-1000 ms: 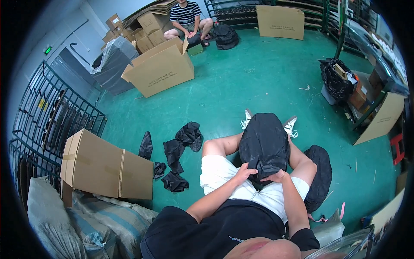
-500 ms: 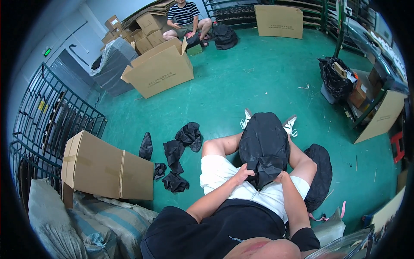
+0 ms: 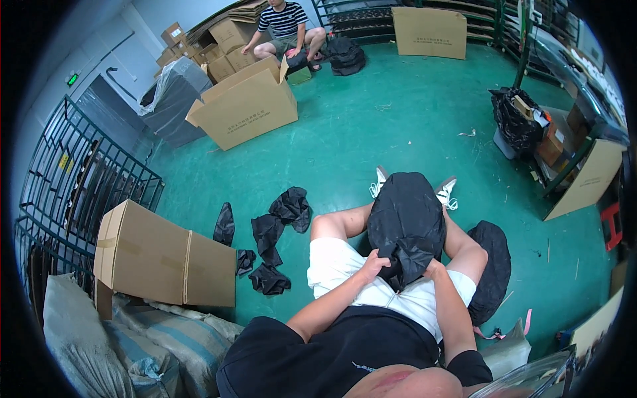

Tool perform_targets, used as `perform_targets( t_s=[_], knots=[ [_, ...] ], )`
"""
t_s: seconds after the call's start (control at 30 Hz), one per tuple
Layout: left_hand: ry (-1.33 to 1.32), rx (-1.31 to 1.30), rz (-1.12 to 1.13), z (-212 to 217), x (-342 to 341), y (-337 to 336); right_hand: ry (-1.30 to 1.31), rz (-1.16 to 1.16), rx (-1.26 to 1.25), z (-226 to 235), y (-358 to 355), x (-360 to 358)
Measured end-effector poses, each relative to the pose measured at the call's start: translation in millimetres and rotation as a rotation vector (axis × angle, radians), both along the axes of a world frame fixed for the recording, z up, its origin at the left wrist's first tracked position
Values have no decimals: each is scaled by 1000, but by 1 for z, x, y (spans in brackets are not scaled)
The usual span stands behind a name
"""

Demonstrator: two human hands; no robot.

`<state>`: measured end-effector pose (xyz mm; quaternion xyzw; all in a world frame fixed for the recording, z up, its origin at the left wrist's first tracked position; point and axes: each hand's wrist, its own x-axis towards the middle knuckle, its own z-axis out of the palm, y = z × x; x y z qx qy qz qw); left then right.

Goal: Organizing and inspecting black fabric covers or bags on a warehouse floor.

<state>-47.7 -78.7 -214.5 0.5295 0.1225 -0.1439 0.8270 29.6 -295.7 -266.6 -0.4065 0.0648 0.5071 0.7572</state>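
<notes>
A large, rounded black fabric bag rests between my legs, bulging and full, with its loose gathered end toward me. My left hand is closed on the left side of that loose end. On the opposite side, my right hand grips the fabric edge, its fingers partly hidden by the cloth. What fills the bag cannot be seen. Just right of my leg lies another stuffed black bag. Several limp black cloth pieces lie on the green floor to my left.
A cardboard box and woven sacks stand at my left. An open carton is farther ahead, with a seated person behind it. Metal racks line the left wall. At right is a black trash bag.
The fabric at the bag's gathered end has shifted slightly between my hands, showing a dark fold by my left hand. The far person's arm has moved outward to the left.
</notes>
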Motion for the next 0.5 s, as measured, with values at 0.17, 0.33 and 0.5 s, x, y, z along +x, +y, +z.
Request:
perform_targets(
  t_s=[0.17,0.33,0.5],
  knots=[
    [101,-132,131,10,2,3,13,-130,20,9,-4,3],
    [61,-98,162,2,2,5,-64,-225,143,22,-5,7],
    [56,-23,238,-1,7,4,43,-373,312,13,-19,22]
  ],
)
